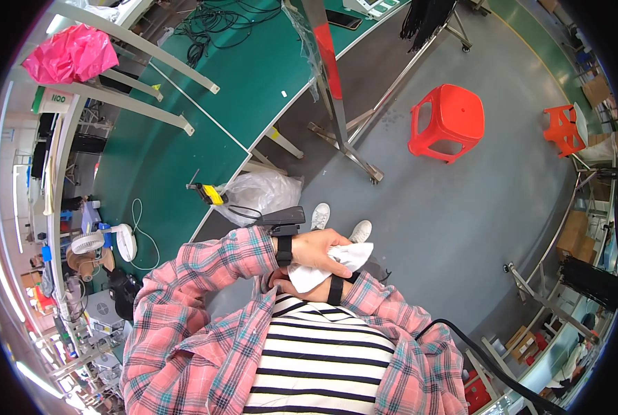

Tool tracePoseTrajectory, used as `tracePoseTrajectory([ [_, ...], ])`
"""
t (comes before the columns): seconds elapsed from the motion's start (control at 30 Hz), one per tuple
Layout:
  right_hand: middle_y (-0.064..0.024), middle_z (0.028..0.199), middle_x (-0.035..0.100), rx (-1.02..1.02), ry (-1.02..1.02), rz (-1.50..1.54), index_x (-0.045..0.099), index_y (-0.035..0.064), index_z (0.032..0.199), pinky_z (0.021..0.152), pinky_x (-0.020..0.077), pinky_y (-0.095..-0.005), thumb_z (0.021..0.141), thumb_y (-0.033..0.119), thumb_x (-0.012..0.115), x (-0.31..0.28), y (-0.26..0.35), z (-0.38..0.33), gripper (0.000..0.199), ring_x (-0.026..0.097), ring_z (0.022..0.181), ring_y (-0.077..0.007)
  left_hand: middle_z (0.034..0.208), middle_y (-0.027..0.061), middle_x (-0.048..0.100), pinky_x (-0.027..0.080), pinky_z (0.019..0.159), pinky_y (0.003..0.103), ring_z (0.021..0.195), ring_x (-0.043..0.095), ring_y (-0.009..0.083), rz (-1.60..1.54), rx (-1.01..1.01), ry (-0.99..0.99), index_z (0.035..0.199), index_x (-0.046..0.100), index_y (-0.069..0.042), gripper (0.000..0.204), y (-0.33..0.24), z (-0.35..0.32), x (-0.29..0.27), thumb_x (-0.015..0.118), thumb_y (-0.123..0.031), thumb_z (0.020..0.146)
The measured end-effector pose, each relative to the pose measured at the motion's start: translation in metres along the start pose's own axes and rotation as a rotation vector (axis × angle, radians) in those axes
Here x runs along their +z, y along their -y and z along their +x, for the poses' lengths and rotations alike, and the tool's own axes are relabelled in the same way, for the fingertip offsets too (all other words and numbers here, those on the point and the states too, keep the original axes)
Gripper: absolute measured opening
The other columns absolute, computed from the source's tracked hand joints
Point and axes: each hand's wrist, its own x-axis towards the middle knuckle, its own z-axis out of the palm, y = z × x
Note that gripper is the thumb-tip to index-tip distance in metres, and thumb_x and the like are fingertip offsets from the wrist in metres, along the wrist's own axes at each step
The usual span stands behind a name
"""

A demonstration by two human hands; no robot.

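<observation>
In front of my striped shirt, my left hand [316, 250] is closed on a crumpled white cloth [312, 277]; whether it is fabric or paper I cannot make out. One end of the cloth sticks out to the right past my thumb. Below it, my right hand [306, 291] lies across my body, pointing left, partly covered by the cloth. Its fingers are mostly hidden. Black straps circle both wrists, and a dark box-shaped device [281, 217] sits at the left wrist.
A green-topped table [177, 131] at left bears cables [219, 28], a phone [343, 19] and a white fan [125, 242]. A clear plastic bag [267, 197] hangs by its edge. A red stool [454, 117], another stool [564, 130] and metal rack legs [350, 152] stand on the grey floor.
</observation>
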Motion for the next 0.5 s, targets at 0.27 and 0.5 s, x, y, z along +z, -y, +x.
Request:
tracePoseTrajectory([
  [0.27,-0.0073,0.096,0.064,0.035,0.063,-0.006,0.061,0.0047,0.105,0.08,0.0486,-0.0312,0.091,0.019,0.056,0.018,0.008,-0.001,0.021,0.06,0.087,-0.0183,0.091,0.0021,0.067,0.047,0.062,0.02,0.075,0.059,0.0052,-0.487,-0.084,-0.189,0.113,0.061,-0.001,0.03,0.023,0.014,-0.007,0.057,-0.01,0.086],
  [0.5,-0.0072,0.099,0.064,0.212,0.233,0.182,0.059,0.0037,0.109,0.082,0.0489,-0.0299,0.093,0.015,0.051,0.006,0.015,0.001,0.021,0.061,0.088,-0.017,0.091,0.0039,0.065,0.048,0.063,0.023,0.076,0.061,0.0082,-0.565,0.077,-0.37,0.109,0.06,-0.002,0.033,0.029,-0.013,-0.037,0.049,0.0,0.078],
])
